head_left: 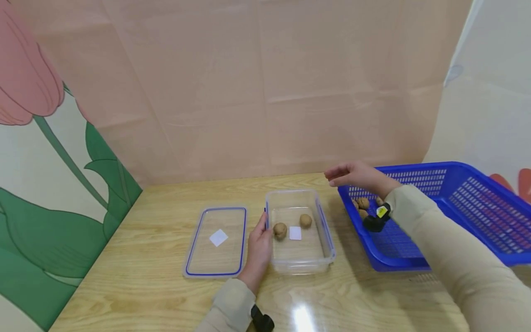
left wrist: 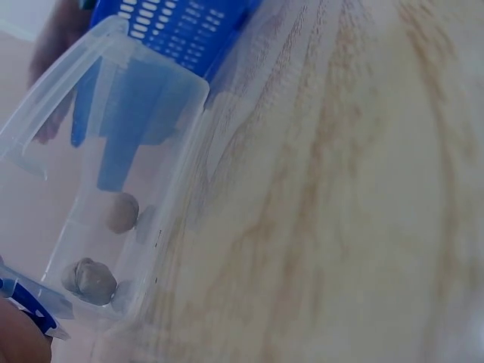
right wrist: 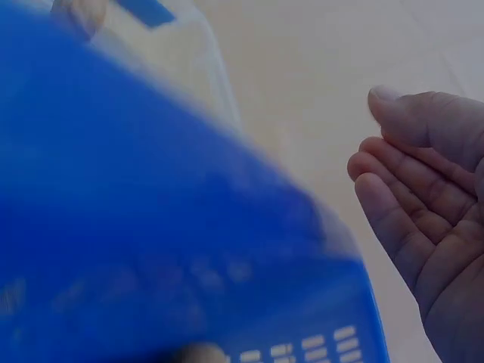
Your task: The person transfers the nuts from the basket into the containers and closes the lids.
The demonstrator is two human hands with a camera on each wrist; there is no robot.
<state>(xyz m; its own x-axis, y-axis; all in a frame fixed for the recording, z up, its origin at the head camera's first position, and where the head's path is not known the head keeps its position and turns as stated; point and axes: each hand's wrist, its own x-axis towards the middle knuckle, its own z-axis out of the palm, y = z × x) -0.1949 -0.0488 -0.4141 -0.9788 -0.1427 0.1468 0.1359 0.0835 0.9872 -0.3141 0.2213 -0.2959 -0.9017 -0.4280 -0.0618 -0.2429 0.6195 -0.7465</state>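
A clear plastic food container (head_left: 299, 266) stands on the table with two walnuts inside, one walnut (head_left: 280, 231) near its left wall and another walnut (head_left: 305, 221) to the right. My left hand (head_left: 260, 251) rests along the container's left side, fingers fairly straight. Over the left rim of a blue plastic basket (head_left: 394, 263) is my right hand (head_left: 352, 177). In the right wrist view that hand's fingers (right wrist: 408, 204) are loosely bent, with nothing in them. Several more walnuts (head_left: 362, 203) lie at the basket's left end, partly hidden by the wrist camera.
Left of the container, a clear lid (head_left: 215, 265) with a blue seal lies flat, a white square (head_left: 218, 237) at its middle. Another white square (head_left: 295, 233) shows at the container's bottom. A pinkish sheet (head_left: 265, 92) hangs behind the wooden table (head_left: 137, 276).
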